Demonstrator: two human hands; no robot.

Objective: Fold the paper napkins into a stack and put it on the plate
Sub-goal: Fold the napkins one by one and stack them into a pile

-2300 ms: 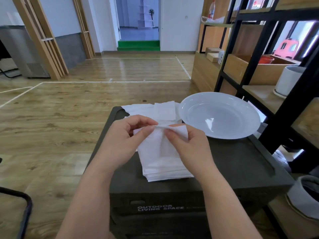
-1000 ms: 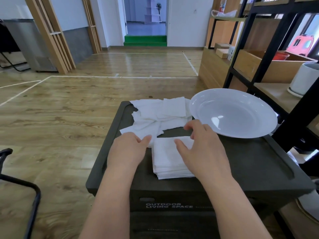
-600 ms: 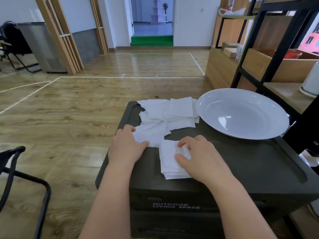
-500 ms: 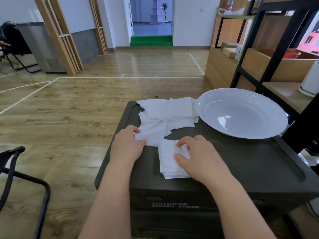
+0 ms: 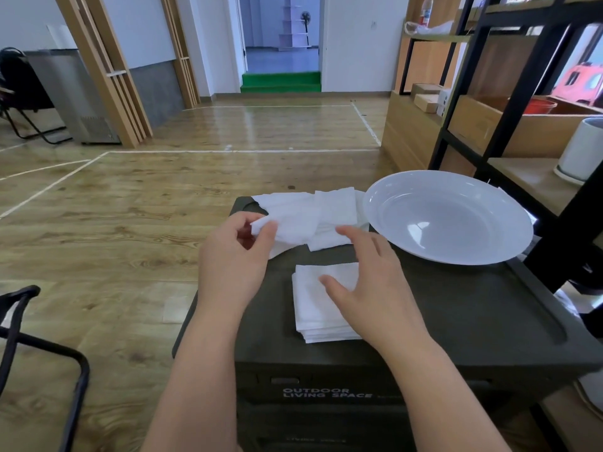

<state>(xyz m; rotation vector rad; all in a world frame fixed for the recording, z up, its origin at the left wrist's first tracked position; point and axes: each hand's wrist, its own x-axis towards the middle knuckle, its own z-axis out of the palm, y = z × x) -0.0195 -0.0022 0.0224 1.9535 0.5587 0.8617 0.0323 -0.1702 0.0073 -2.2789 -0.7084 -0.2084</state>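
Observation:
A stack of folded white napkins [image 5: 313, 308] lies on the dark storage box [image 5: 456, 314] near its front edge. Behind it, loose unfolded napkins [image 5: 326, 210] lie in a heap at the box's far left. My left hand [image 5: 235, 259] pinches the corner of one loose napkin [image 5: 287, 226] between thumb and fingers and lifts it off the heap. My right hand [image 5: 368, 285] hovers with spread fingers over the right part of the stack, holding nothing. The white plate [image 5: 450, 216] sits at the box's far right with nothing on it.
A black metal shelf frame [image 5: 489, 79] with wooden boxes and a white pot [image 5: 580, 151] stands close on the right. A black chair frame [image 5: 39, 340] is at the lower left. Wooden floor stretches beyond the box.
My left hand has closed on a loose napkin and raised it from the heap. My right hand has lifted off the folded stack and opened its fingers.

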